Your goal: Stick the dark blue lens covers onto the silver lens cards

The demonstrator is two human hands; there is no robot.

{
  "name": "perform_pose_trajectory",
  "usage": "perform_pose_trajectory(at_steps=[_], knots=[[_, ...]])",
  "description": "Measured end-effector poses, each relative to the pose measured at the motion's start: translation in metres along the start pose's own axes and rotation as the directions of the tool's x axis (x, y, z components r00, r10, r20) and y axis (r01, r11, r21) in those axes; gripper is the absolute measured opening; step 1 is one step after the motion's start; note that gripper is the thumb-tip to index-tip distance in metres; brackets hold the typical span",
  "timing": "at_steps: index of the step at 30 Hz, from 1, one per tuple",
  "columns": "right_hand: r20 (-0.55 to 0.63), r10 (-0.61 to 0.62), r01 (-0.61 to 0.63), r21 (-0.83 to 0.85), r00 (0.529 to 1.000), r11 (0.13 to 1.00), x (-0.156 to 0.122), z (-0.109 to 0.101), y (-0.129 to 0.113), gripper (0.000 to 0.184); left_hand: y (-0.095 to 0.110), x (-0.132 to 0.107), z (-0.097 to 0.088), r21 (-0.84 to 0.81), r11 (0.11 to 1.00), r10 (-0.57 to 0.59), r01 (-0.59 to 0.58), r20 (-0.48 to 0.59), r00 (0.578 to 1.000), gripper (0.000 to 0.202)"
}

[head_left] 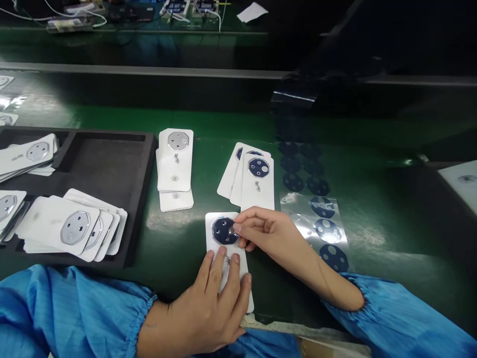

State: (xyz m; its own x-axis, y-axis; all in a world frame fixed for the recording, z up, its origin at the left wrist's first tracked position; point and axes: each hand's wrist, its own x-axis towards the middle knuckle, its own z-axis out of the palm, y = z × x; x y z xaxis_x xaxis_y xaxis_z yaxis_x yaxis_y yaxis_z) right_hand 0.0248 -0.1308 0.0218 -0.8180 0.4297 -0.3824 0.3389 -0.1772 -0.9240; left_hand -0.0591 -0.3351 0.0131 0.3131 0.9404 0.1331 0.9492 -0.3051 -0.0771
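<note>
A white phone-back-shaped panel with rounded corners lies on the green table in front of me. Its octagonal camera area carries a dark blue sticker with round holes. My left hand lies across the lower part of this panel, fingers spread and pressing on it. At the sticker's right edge, my right hand has thumb and index finger pinched together; the exact grip at the fingertips is partly hidden. Just beyond is a fanned pile of panels with blue stickers.
A clear strip of round dark blue stickers runs along my right. Left of centre stands a stack of panels with silver octagons. A black compartment tray with more panels is at far left. Cables and devices occupy the back shelf.
</note>
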Motion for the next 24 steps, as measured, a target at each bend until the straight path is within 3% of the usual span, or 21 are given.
perform_pose_trajectory(at_steps=[11, 18, 24], knots=[[-0.084, 0.036, -0.039, -0.036, 0.996, 0.999, -0.0007, 0.0060, -0.0002, 0.034, 0.0024, 0.0001, 0.0039, -0.019, 1.000, -0.024, 0.024, -0.022, 0.999, 0.068], [-0.077, 0.026, -0.031, -0.060, 0.997, 0.998, -0.0014, 0.0064, -0.0027, 0.025, 0.0032, 0.0016, 0.0062, -0.029, 0.999, -0.027, 0.026, -0.017, 0.999, 0.068], [-0.073, 0.016, -0.021, -0.073, 0.997, 0.997, -0.0023, 0.0059, -0.0026, 0.029, 0.0032, 0.0026, 0.0056, -0.034, 0.999, -0.013, 0.013, -0.011, 1.000, 0.069]])
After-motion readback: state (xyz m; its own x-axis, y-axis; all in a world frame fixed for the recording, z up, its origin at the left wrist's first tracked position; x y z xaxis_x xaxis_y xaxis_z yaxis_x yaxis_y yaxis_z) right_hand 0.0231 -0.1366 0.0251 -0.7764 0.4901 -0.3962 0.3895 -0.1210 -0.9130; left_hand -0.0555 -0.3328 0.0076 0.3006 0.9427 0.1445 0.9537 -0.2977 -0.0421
